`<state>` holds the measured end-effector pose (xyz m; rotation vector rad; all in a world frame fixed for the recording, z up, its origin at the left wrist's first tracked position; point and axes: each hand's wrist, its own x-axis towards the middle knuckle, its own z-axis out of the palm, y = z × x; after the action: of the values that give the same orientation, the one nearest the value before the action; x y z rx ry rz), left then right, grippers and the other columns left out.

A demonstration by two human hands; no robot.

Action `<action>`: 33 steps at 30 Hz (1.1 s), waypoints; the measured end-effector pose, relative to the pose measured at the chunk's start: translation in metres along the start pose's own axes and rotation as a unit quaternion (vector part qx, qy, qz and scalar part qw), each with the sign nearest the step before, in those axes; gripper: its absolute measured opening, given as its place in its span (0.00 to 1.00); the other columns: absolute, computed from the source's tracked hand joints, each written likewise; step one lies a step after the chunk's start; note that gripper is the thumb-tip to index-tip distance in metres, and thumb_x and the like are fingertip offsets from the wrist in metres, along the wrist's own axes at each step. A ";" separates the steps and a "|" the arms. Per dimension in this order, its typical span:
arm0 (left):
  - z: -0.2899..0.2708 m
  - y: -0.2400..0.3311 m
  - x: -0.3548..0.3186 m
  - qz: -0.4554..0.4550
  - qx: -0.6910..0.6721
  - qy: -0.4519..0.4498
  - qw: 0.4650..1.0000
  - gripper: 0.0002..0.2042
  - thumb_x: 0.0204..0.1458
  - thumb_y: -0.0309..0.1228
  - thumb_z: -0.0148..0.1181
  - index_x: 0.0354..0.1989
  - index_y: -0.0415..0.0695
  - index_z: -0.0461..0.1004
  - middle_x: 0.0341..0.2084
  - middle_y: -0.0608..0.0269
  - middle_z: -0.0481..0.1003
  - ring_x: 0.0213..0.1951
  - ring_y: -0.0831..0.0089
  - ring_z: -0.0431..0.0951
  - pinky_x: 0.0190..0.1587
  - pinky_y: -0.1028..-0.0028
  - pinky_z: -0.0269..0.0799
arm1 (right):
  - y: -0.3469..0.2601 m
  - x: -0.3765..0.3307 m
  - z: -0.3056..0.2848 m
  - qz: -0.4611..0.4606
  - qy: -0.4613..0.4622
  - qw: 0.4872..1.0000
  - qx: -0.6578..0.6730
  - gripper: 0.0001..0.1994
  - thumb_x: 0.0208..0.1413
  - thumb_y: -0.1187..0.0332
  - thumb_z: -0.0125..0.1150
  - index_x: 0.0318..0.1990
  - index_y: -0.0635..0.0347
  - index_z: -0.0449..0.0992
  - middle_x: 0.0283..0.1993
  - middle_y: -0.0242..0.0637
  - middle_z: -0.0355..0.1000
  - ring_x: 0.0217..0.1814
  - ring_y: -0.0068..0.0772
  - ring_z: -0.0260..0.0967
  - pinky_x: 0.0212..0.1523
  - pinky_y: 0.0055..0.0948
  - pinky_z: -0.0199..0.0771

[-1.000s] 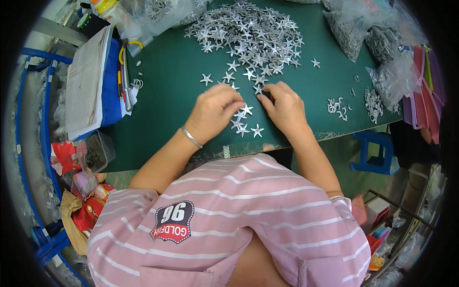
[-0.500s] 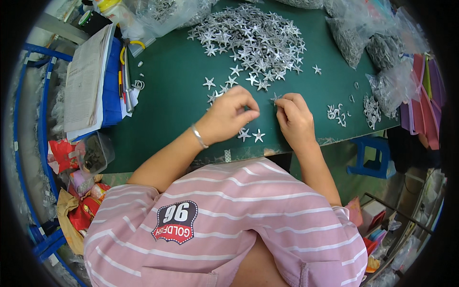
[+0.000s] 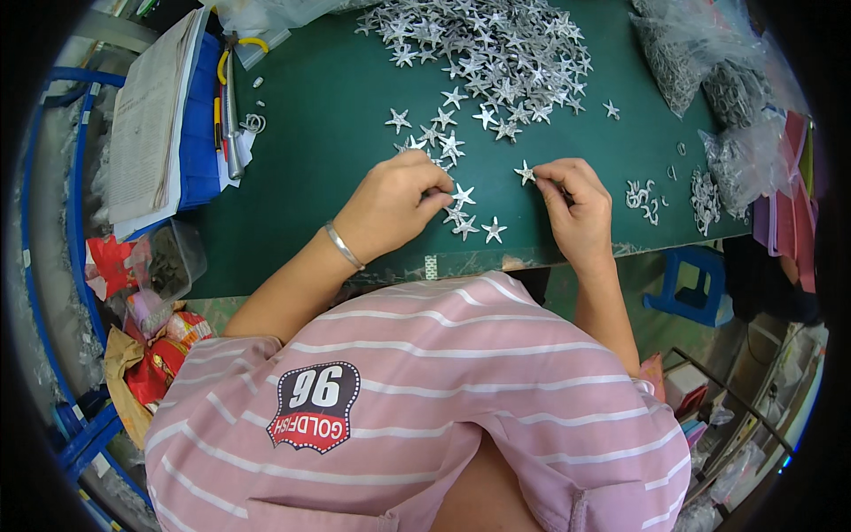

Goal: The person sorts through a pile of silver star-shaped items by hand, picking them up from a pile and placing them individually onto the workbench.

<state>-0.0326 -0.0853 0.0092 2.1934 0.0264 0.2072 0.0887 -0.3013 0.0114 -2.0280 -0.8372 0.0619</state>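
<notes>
My left hand is over the near part of the green table, thumb and forefinger pinched at one arm of a silver metal starfish. To its right my right hand grips another small starfish between thumb and fingertips, its arms showing past them. Several starfish lie flat between the hands, close to the table's front edge. Beyond my left knuckles is a loose cluster of starfish, partly covered by that hand. A large heap of the same starfish spreads at the far middle.
On the left are a blue bin with papers, yellow-handled pliers and a clear plastic box. At right lie curved metal pieces near filled plastic bags. A blue stool stands below the table's right side.
My hands have drawn apart, the left one leftward and the right one rightward with its starfish. Starfish between them now show more fully. The whole view has shifted slightly.
</notes>
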 end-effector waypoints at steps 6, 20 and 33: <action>0.013 -0.002 0.004 0.050 0.080 0.015 0.995 0.04 0.44 0.23 0.66 0.27 0.39 0.76 0.24 0.60 0.72 0.27 0.66 0.75 0.30 0.70 0.70 | 0.002 -0.002 0.011 0.009 0.000 0.998 -0.068 0.07 0.46 0.78 0.65 0.35 0.65 0.77 0.35 0.43 0.72 0.34 0.43 0.72 0.34 0.33 0.74; -0.026 -0.008 -0.002 -0.195 -0.625 -0.048 0.754 0.04 0.51 0.22 0.59 0.30 0.38 0.69 0.25 0.61 0.71 0.20 0.83 0.66 0.17 0.86 0.57 | -0.018 0.009 -0.013 -0.019 -0.082 0.992 -0.093 0.06 0.50 0.83 0.58 0.35 0.66 0.76 0.33 0.44 0.69 0.32 0.43 0.69 0.34 0.33 0.70; 0.006 0.005 -0.012 -0.038 0.011 -0.055 0.998 0.07 0.42 0.23 0.67 0.27 0.38 0.73 0.24 0.58 0.71 0.26 0.63 0.73 0.29 0.68 0.70 | -0.019 0.030 0.028 -0.027 -0.077 0.997 -0.007 0.05 0.48 0.77 0.62 0.34 0.64 0.77 0.32 0.45 0.73 0.36 0.48 0.73 0.38 0.37 0.73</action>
<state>-0.0435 -0.0936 0.0081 2.2191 0.0504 0.0434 0.0922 -0.2563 0.0177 -2.0306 -0.9910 0.1836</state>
